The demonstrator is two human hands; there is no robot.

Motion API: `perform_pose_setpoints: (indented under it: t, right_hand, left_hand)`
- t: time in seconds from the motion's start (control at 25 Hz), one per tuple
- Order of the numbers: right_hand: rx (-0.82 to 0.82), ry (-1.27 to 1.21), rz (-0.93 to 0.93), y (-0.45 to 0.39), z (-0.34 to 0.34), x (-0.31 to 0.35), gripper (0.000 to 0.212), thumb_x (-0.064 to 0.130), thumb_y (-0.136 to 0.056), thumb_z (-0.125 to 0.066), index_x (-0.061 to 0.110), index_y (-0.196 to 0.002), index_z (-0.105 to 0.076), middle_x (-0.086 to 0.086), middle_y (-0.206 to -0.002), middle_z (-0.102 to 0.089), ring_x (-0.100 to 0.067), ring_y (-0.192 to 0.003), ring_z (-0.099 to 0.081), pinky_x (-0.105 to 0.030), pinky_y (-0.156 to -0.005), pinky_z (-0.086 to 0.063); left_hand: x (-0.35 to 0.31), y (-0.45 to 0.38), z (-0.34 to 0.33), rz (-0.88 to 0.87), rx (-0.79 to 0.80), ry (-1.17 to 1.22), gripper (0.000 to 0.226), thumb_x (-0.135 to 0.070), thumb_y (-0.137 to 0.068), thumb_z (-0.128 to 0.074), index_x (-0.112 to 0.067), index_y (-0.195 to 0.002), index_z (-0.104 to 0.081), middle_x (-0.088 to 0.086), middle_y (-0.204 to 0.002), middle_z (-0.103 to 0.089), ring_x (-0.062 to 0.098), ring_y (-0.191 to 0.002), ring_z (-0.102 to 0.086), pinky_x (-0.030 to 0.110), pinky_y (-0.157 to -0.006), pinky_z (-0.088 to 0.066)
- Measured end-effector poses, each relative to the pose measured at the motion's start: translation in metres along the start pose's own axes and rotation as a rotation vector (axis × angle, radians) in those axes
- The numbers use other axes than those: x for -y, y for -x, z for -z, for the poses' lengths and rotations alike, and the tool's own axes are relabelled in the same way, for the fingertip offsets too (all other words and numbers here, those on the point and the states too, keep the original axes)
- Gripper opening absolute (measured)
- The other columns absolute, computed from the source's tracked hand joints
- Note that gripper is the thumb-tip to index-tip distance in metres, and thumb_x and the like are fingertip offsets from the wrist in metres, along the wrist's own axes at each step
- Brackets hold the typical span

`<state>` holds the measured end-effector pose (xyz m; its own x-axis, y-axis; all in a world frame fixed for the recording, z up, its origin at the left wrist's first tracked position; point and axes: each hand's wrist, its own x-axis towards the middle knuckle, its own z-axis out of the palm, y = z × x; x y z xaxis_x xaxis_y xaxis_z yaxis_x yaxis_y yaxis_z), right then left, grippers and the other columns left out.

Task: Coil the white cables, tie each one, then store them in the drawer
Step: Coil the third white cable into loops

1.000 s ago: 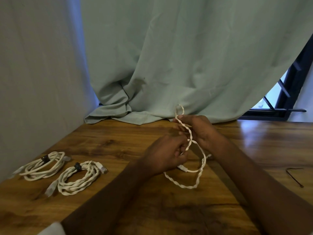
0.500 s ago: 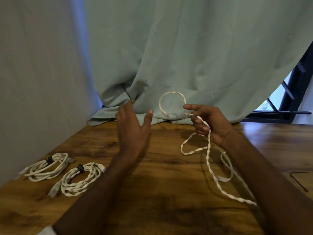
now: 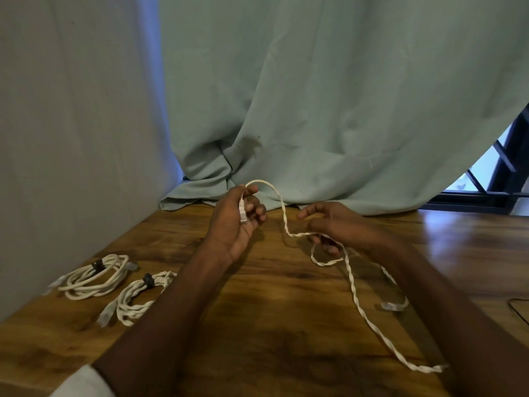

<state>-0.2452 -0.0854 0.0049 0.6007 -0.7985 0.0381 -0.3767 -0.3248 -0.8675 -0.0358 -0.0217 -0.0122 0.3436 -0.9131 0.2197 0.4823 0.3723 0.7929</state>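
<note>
Head view: left hand (image 3: 237,219) grips the plug end of the loose white cable (image 3: 355,285), fingers curled round it. From there the cable arches right to the right hand (image 3: 335,224), whose fingers hang loosely curled over it; whether they grip it, I cannot tell. Its slack trails on the wooden surface (image 3: 272,325) below that hand. Two tied coils (image 3: 94,276) lie well left of the left hand.

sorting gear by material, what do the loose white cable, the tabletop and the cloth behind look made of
Loose white cable: seemingly matte plastic-sheathed wires twisted together, judging by the spiral ridges; its plug, held in the left hand, looks like clear plastic.
Tabletop: wood or wood-look laminate, glossy, with grain and window glare.
Cloth: soft woven fabric, matte pale green, hanging in folds.
</note>
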Motion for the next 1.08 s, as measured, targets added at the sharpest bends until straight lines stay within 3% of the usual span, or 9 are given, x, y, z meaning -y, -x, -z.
perform_pose_setpoints:
  t: [0.12, 0.2, 0.32, 0.44, 0.6, 0.68, 0.76, 0.92, 1.08]
  right_hand:
    - [0.073, 0.062, 0.068, 0.000, -0.017, 0.004, 0.022, 0.028, -0.100, -0.069, 0.017, -0.118, -0.069, -0.001, -0.063, -0.059, -0.008, -0.041, -0.041, -0.019, -0.040, -0.031]
    - [0.182, 0.064, 0.074, 0.004, -0.023, 0.011, 0.022, 0.031, -0.095, -0.075, 0.015, -0.110, -0.075, -0.006, -0.067, -0.064, -0.011, -0.044, -0.042, -0.022, -0.043, -0.033]
    - [0.326, 0.327, 0.085, 0.011, -0.028, 0.017, 0.021, 0.033, -0.098, -0.071, 0.013, -0.096, -0.080, -0.008, -0.070, -0.071, -0.014, -0.053, -0.053, -0.027, -0.053, -0.042]
    - [0.381, 0.463, 0.238, 0.018, -0.047, 0.023, 0.023, 0.031, -0.103, -0.063, 0.019, -0.094, -0.081, 0.005, -0.063, -0.067, -0.007, -0.056, -0.057, -0.026, -0.063, -0.046]
    - [0.318, 0.385, 0.436, 0.035, -0.057, 0.042, 0.022, 0.030, -0.102, -0.065, 0.017, -0.088, -0.076, 0.015, -0.065, -0.070, 0.001, -0.058, -0.062, -0.019, -0.061, -0.049]
    - [0.208, 0.184, 0.397, 0.039, -0.039, 0.045, 0.025, 0.024, -0.103, -0.063, 0.011, -0.084, -0.073, 0.013, -0.055, -0.063, 0.001, -0.047, -0.054, -0.015, -0.050, -0.042]
    - [0.064, -0.020, 0.358, 0.035, -0.019, 0.038, 0.030, 0.027, -0.102, -0.064, 0.011, -0.078, -0.071, 0.011, -0.047, -0.048, -0.004, -0.039, -0.037, -0.021, -0.042, -0.028]
    - [-0.323, -0.130, 0.226, 0.012, -0.003, 0.015, 0.034, 0.040, -0.094, -0.073, 0.010, -0.078, -0.075, 0.003, -0.050, -0.037, -0.010, -0.041, -0.027, -0.020, -0.044, -0.023]
    - [-0.352, -0.349, 0.147, 0.001, -0.008, -0.002, 0.029, 0.037, -0.093, -0.076, 0.010, -0.082, -0.077, 0.001, -0.057, -0.041, -0.009, -0.042, -0.031, -0.020, -0.040, -0.027]
  left_hand:
    - [-0.004, -0.002, 0.003, -0.007, 0.015, 0.078, 0.040, -0.034, -0.112, -0.043, -0.016, -0.078, -0.052, -0.001, -0.056, -0.046, 0.016, -0.058, -0.056, 0.031, -0.062, -0.051]
    - [-0.006, -0.001, 0.002, -0.023, 0.090, 0.153, 0.038, -0.030, -0.113, -0.042, -0.008, -0.088, -0.060, 0.011, -0.080, -0.072, 0.027, -0.092, -0.076, 0.037, -0.084, -0.062]
    - [-0.006, 0.001, -0.001, -0.087, 0.136, 0.166, 0.038, -0.027, -0.114, -0.037, -0.006, -0.092, -0.060, 0.029, -0.125, -0.070, 0.037, -0.125, -0.067, 0.045, -0.109, -0.053]
    - [-0.003, 0.002, -0.003, -0.159, 0.117, 0.000, 0.040, -0.030, -0.115, -0.033, -0.008, -0.091, -0.057, 0.026, -0.131, -0.069, 0.032, -0.128, -0.066, 0.042, -0.111, -0.050]
    - [0.009, 0.000, 0.002, -0.300, 0.187, -0.479, 0.042, -0.026, -0.115, -0.037, -0.006, -0.095, -0.068, 0.018, -0.115, -0.077, 0.028, -0.116, -0.072, 0.037, -0.101, -0.057]
    - [0.010, 0.005, 0.004, -0.339, 0.261, -0.727, 0.045, -0.027, -0.114, -0.041, -0.009, -0.090, -0.075, 0.008, -0.089, -0.079, 0.021, -0.089, -0.076, 0.036, -0.083, -0.058]
    - [0.010, 0.014, -0.001, -0.195, 0.317, -0.794, 0.052, -0.033, -0.114, -0.041, -0.009, -0.082, -0.074, 0.008, -0.064, -0.070, 0.020, -0.058, -0.067, 0.030, -0.060, -0.052]
    - [0.018, 0.023, -0.010, 0.161, 0.441, -0.419, 0.053, -0.040, -0.112, -0.038, -0.004, -0.083, -0.063, 0.000, -0.049, -0.040, 0.012, -0.041, -0.034, 0.024, -0.044, -0.026]
    - [0.025, 0.020, -0.014, 0.406, 0.601, 0.081, 0.032, -0.028, -0.111, -0.039, -0.010, -0.090, -0.056, -0.005, -0.059, -0.040, 0.008, -0.051, -0.038, 0.021, -0.049, -0.024]
